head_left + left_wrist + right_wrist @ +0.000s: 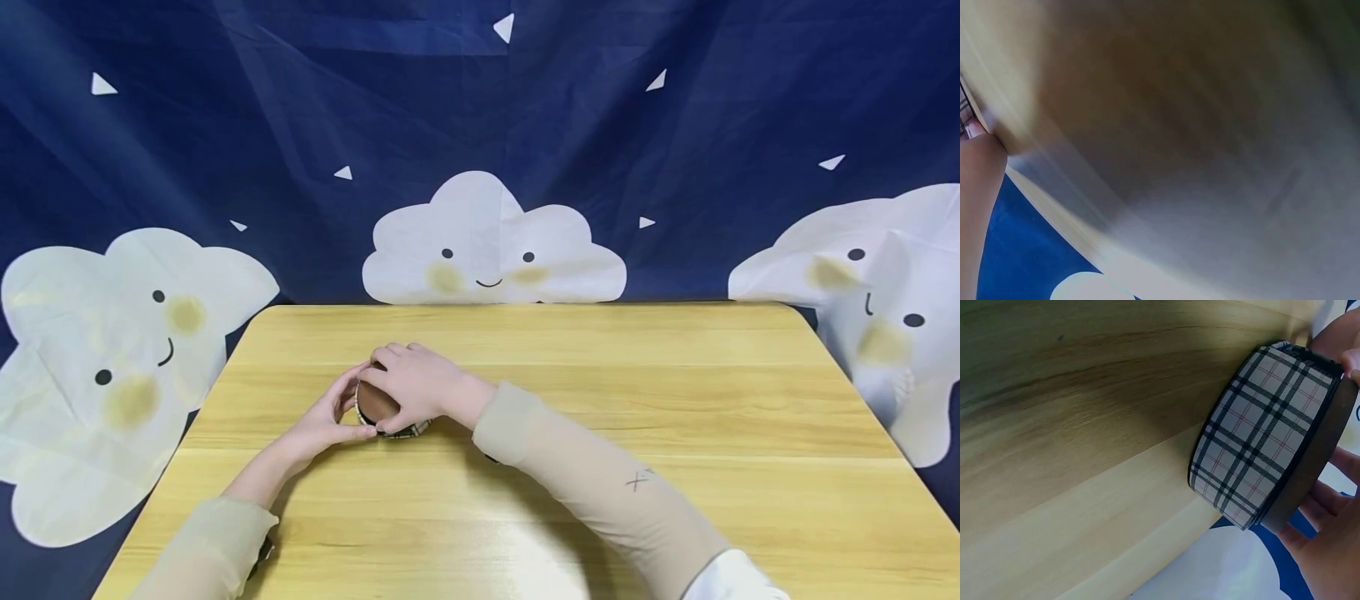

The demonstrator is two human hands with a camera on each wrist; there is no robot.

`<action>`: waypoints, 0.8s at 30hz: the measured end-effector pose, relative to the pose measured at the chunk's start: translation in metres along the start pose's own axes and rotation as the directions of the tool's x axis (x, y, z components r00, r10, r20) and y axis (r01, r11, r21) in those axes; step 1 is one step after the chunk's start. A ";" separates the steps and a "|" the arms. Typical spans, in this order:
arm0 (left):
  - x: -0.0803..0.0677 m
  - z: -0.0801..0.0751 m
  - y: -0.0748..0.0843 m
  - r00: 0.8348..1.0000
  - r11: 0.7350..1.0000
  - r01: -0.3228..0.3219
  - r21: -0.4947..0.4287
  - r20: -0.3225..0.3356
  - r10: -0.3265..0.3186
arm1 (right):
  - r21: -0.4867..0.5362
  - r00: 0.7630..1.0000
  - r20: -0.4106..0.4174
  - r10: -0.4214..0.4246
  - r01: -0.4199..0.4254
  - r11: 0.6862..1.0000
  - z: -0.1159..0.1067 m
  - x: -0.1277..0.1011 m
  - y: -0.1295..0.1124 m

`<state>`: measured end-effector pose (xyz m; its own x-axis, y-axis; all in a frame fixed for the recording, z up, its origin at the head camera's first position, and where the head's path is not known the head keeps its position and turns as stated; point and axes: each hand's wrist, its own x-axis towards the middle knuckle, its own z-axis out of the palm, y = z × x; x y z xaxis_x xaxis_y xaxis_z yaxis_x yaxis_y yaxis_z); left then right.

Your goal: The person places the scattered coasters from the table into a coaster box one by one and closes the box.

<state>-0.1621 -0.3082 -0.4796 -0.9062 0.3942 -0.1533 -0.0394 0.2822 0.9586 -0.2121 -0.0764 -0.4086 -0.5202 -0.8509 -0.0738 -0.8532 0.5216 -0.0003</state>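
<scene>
A round case with a smooth brown top stands on the table, left of centre. The right wrist view shows the case side in white, black and red plaid with dark edging and a brown rim. My right hand arches over the top and grips it, thumb at the near edge, fingers at the far edge. My left hand holds the left side, its thumb at the near edge close to the right thumb. In the left wrist view only part of the left hand and a sliver of plaid show.
The case stands on a light wooden table with rounded far corners. Behind it hangs a dark blue cloth printed with white smiling clouds and small white triangles. Beige sleeves cover both forearms.
</scene>
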 end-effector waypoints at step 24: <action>-0.001 0.002 0.006 1.000 1.000 -0.001 0.025 0.002 0.001 | 0.010 0.999 0.002 0.043 -0.043 0.999 0.007 0.003 -0.005</action>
<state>-0.1604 -0.3050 -0.4748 -0.9053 0.3961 -0.1533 -0.0283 0.3038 0.9523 -0.2092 -0.0815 -0.4157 -0.5564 -0.8275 -0.0754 -0.8295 0.5585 -0.0073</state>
